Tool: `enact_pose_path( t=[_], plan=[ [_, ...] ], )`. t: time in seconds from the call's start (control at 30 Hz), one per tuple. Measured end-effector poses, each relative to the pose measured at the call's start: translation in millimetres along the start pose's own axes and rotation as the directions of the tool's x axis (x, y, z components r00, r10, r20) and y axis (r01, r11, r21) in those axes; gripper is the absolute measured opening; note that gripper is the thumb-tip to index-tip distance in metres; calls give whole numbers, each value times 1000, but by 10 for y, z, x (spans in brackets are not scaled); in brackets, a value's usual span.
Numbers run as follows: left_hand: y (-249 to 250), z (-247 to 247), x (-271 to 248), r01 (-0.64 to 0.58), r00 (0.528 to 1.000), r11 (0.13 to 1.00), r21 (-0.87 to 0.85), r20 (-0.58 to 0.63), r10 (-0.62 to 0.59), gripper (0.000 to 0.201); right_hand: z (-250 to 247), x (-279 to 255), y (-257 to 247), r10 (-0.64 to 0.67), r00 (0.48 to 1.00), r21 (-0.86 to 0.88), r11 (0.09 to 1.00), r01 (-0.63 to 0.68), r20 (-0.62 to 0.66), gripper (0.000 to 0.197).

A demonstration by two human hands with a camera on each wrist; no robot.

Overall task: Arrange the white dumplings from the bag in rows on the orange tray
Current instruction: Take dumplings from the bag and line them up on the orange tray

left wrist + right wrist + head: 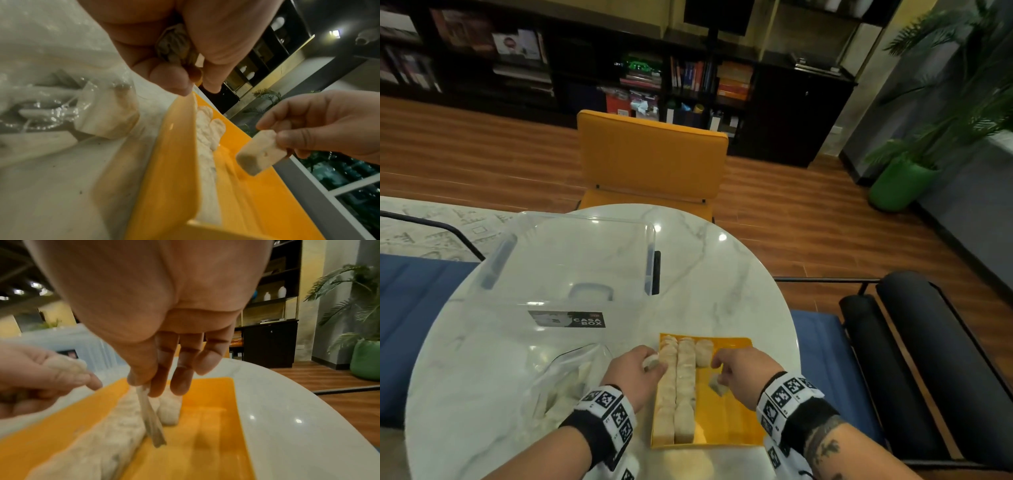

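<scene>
The orange tray (729,425) lies on the white marble table (739,284) near the front edge. Two long rows of white dumplings (677,387) fill its left side, and a third row has one dumpling (704,351) at the far end. My left hand (645,365) hovers at the tray's left edge and grips a dumpling (174,43) in curled fingers. My right hand (722,373) hangs over the tray's bare middle and pinches another dumpling (717,386) between thumb and forefinger; that dumpling (151,417) dangles just above the tray (211,426). The clear bag (565,377) with more dumplings lies left of the tray.
A large clear plastic box (558,274) labelled CASA BOX stands behind the bag on the table's left half. An orange chair (654,157) is across the table. A black padded seat (928,359) is at the right, and a green plant pot (897,185) stands on the floor.
</scene>
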State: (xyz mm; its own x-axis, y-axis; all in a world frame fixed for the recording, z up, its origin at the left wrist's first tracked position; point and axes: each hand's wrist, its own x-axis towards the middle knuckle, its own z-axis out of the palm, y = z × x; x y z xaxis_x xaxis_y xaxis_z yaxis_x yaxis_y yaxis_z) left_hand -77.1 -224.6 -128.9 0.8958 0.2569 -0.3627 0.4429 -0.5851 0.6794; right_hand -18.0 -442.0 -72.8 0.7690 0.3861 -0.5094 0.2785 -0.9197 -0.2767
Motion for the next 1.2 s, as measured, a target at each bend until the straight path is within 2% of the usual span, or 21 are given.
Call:
enact_pose_path(
  t=[0.07, 0.13, 0.33, 0.53, 0.9, 1.03, 1.1, 1.13, 1.2],
  plan=[
    [-2, 26, 18, -1, 999, 999, 43, 43, -1, 42, 107, 92, 59, 18, 998, -63, 998, -14, 67, 22],
    [-2, 48, 31, 10, 998, 998, 70, 60, -14, 44, 173, 171, 102, 44, 996, -111, 993, -34, 82, 17],
    [12, 60, 37, 35, 996, 997, 75, 74, -41, 46, 161, 429, 134, 104, 995, -72, 992, -103, 8, 19],
    [11, 42, 16, 42, 995, 997, 63, 85, -47, 48, 110, 591, 50, 63, 994, -99, 992, -72, -84, 21],
    [-16, 58, 30, 16, 996, 998, 54, 90, -21, 45, 87, 690, -124, -4, 995, -172, 985, -13, -98, 26],
    [-8, 32, 25, 42, 998, 999, 1, 53, -42, 35, 56, 671, -130, 16, 988, -127, 991, -35, -152, 22],
    [9, 10, 21, 30, 999, 999, -38, 33, -29, 21, 26, 623, -140, 20, 982, -68, 997, -33, -187, 20],
    [19, -2, 17, 26, 999, 995, -99, 40, -22, 13, 9, 585, -155, 6, 978, -10, 1000, -8, -210, 19],
    [88, -44, -24, 42, 993, 949, -312, 116, -6, 12, -25, 471, -222, -79, 959, 156, 980, 125, -273, 17]
  ],
)
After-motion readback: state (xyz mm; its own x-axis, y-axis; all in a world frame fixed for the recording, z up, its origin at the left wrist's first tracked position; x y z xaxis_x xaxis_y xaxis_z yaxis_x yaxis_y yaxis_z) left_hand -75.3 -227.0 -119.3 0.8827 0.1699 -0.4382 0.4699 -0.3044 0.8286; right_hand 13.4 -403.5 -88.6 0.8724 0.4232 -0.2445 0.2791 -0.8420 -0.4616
